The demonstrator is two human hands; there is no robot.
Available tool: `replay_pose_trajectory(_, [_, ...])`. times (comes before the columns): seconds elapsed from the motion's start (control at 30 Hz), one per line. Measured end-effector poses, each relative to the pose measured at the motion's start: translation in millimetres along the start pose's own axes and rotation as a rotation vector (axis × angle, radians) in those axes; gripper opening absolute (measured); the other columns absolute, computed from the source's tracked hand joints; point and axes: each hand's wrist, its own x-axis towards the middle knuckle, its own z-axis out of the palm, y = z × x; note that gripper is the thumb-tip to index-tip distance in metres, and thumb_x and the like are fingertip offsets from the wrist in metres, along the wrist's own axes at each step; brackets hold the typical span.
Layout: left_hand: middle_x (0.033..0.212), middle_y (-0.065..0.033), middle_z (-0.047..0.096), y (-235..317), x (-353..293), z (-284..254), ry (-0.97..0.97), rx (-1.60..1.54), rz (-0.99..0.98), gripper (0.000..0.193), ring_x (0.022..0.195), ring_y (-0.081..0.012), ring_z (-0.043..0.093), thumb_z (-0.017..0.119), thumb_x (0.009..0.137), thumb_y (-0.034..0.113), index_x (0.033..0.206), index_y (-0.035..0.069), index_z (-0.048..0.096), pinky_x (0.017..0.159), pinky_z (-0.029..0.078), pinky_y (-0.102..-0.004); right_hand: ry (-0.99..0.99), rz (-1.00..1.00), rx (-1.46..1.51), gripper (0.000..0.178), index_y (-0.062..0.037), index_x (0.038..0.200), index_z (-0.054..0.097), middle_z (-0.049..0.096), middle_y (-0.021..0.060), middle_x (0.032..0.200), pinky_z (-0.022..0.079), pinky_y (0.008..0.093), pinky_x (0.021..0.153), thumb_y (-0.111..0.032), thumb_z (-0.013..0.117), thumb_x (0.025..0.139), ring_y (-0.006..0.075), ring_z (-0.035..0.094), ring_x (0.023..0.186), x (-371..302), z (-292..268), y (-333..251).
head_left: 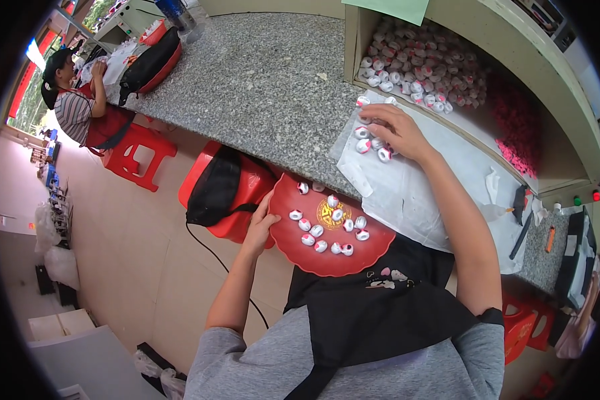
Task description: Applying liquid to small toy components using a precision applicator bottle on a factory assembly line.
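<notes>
At the counter's (pixel 260 87) front edge is one red plate (pixel 365 257), rim clasped by the left hand (pixel 261 223), best held level lest its white-and-pink pieces (pixel 317 231) roll; over white paper (pixel 413 207), the right hand's (pixel 401 131) fingers hover half-curled at similar pieces (pixel 363 146), grip impossible to tell.

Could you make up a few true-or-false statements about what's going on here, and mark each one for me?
1. The left hand holds the plate at its rim. True.
2. The right hand is over white pieces on paper. True.
3. The plate is bare. False: several white pieces lie on it.
4. The work surface is plain black. False: the counter is speckled grey.
5. More white pieces are heaped in the shelf compartment. True.
</notes>
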Motion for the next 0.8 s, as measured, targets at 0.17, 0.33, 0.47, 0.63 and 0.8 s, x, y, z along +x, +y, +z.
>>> replay_pose_trajectory(0.17, [0.121, -0.0076, 0.034, -7, 3, -4, -0.014, -0.022, 0.015, 0.06, 0.11, -0.016, 0.034, 0.041, 0.064, 0.0, 0.122, 0.001, 0.025, 0.089, 0.027, -0.0248, -0.114, -0.159, -0.216, 0.036, -0.0108, 0.1, 0.053, 0.048, 0.0073, 0.106, 0.032, 0.0329, 0.086, -0.03, 0.054, 0.07, 0.0239, 0.043, 0.1, -2, 5, -13])
replay_pose_trajectory(0.33, [0.121, -0.0082, 0.035, -6, 2, 1, 0.006, -0.028, 0.002, 0.06, 0.109, -0.0161, 0.035, 0.041, 0.065, -0.001, 0.123, 0.002, 0.024, 0.089, 0.028, -0.025, -0.134, -0.211, -0.016, 0.034, -0.0078, 0.093, 0.055, 0.049, 0.0095, 0.102, 0.037, 0.0308, 0.081, -0.018, 0.061, 0.061, 0.0234, 0.046, 0.097, -22, 23, -33])
replay_pose_trajectory(0.47, [0.119, -0.0074, 0.037, -9, -3, -3, 0.038, -0.073, 0.003, 0.059, 0.109, -0.0157, 0.035, 0.04, 0.064, 0.0, 0.122, 0.001, 0.027, 0.089, 0.028, -0.0245, -0.132, -0.268, 0.099, 0.028, -0.0074, 0.092, 0.054, 0.048, 0.0105, 0.103, 0.036, 0.0338, 0.084, -0.014, 0.059, 0.066, 0.0263, 0.043, 0.1, -54, 63, -81])
replay_pose_trajectory(0.63, [0.116, -0.0076, 0.04, -2, -26, -19, 0.126, -0.077, 0.002, 0.058, 0.105, -0.0157, 0.039, 0.039, 0.064, -0.002, 0.12, 0.001, 0.029, 0.087, 0.031, -0.0245, 0.009, -0.3, 0.052, 0.024, -0.0086, 0.093, 0.053, 0.047, 0.0093, 0.104, 0.035, 0.0364, 0.085, -0.012, 0.057, 0.069, 0.0252, 0.042, 0.102, -38, 52, -98])
replay_pose_trajectory(0.8, [0.111, -0.0083, 0.045, 15, -62, -59, 0.216, -0.087, 0.077, 0.055, 0.101, -0.0171, 0.043, 0.041, 0.061, 0.001, 0.116, 0.0, 0.035, 0.086, 0.033, -0.0261, 0.191, -0.161, -0.596, 0.028, -0.0114, 0.095, 0.053, 0.047, 0.0109, 0.105, 0.032, 0.036, 0.085, -0.007, 0.05, 0.068, 0.0259, 0.041, 0.102, 9, 11, -9])
